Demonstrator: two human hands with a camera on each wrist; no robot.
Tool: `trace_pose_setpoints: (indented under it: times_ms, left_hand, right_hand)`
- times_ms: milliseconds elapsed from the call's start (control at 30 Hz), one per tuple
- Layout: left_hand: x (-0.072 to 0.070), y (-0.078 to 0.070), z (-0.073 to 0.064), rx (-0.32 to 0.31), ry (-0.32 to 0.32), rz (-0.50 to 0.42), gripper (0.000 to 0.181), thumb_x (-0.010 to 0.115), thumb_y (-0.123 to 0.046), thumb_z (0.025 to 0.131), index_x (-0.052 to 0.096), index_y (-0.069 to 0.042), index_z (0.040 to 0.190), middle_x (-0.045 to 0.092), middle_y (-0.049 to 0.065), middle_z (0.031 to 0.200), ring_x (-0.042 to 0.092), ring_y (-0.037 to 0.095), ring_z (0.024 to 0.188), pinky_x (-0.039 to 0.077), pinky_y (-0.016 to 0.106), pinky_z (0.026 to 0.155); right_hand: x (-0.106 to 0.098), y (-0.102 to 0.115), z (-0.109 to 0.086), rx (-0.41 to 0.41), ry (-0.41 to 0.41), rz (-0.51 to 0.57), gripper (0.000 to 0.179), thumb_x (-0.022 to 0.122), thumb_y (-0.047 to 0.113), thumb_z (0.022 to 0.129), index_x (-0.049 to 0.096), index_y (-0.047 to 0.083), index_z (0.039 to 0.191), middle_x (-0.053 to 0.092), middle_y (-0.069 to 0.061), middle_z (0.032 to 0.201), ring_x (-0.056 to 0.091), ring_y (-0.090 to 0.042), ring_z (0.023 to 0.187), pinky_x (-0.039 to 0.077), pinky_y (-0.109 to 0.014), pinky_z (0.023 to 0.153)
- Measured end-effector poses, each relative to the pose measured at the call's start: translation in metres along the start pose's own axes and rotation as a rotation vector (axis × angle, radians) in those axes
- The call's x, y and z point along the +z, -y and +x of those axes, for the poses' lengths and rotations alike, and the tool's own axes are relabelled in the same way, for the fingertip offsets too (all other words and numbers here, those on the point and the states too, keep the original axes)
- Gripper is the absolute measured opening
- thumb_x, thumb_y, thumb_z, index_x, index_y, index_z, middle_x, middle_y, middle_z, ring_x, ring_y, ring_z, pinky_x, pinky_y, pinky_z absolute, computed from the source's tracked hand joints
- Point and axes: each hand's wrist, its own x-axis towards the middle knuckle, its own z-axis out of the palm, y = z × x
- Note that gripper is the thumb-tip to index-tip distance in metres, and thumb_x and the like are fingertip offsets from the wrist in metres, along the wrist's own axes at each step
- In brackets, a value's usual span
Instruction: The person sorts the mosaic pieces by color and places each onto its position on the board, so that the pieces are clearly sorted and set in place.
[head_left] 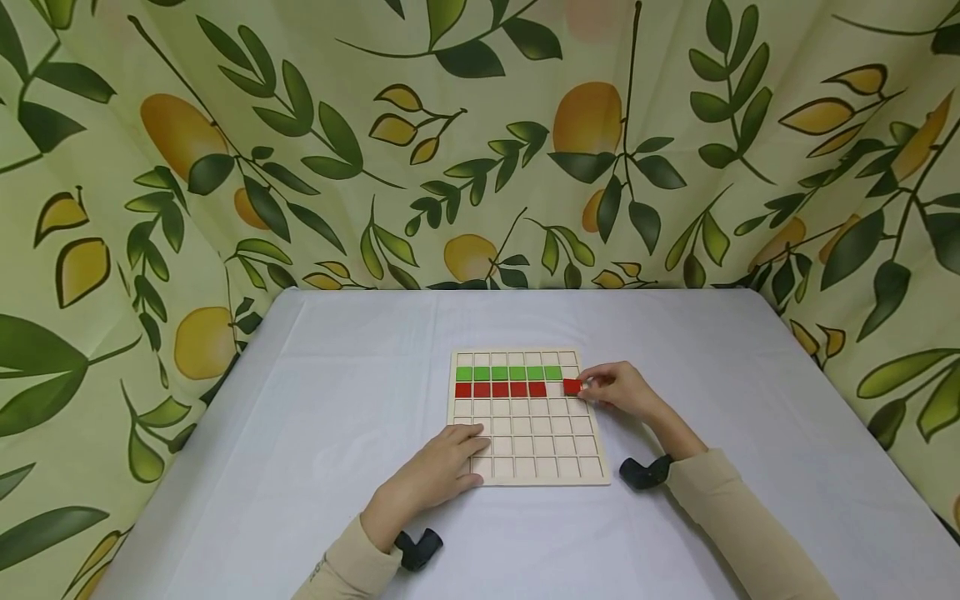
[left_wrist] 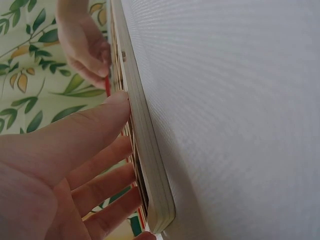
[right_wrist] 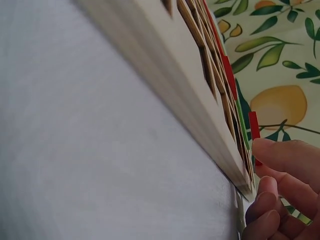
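A square wooden grid board (head_left: 543,429) lies on the table, its cells sunk between thin ridges. Green tiles (head_left: 517,373) fill most of the second row from the back, and red tiles (head_left: 501,390) line the row in front. Between thumb and fingertips my right hand (head_left: 621,390) pinches one red square tile (right_wrist: 254,131), raised a little above the board's right edge. My left hand (head_left: 442,460) rests with spread, relaxed fingers on the board's front left part; in the left wrist view its thumb (left_wrist: 117,102) touches the rim.
A white cloth (head_left: 360,358) covers the table. Behind and at both sides hangs a curtain (head_left: 480,167) printed with leaves and fruit. Black wrist devices (head_left: 645,473) sit by both beige sleeves (head_left: 735,508).
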Motion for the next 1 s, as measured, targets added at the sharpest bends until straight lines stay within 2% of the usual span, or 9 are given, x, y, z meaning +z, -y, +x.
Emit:
trace_pose_setpoints:
  times_ms: [700,1000]
  left_hand:
    - [-0.0002,-0.0004,-0.0003,0.001,0.006,0.001,0.048,0.068,-0.023,0.089,0.057,-0.003,0.132,0.050,0.014,0.144,0.047,0.031,0.133,0.044,0.045,0.111]
    - [0.0005,0.0005,0.0006,0.006,-0.001,0.008,0.048,0.068,-0.023,0.089,0.057,-0.003,0.131,0.050,0.015,0.144,0.048,0.030,0.132,0.044,0.045,0.110]
  right_hand:
    - [0.0081,0.0056,0.0020,0.020,0.026,0.009,0.031,0.075,0.011,0.081,0.068,-0.005,0.107,0.045,0.002,0.067,0.042,-0.008,0.058,0.033,-0.019,0.048]
    - [0.0092,0.0085,0.0048,0.001,0.037,0.008,0.030,0.074,0.008,0.081,0.068,-0.006,0.106,0.045,0.003,0.066,0.040,-0.007,0.055,0.032,-0.018,0.046]
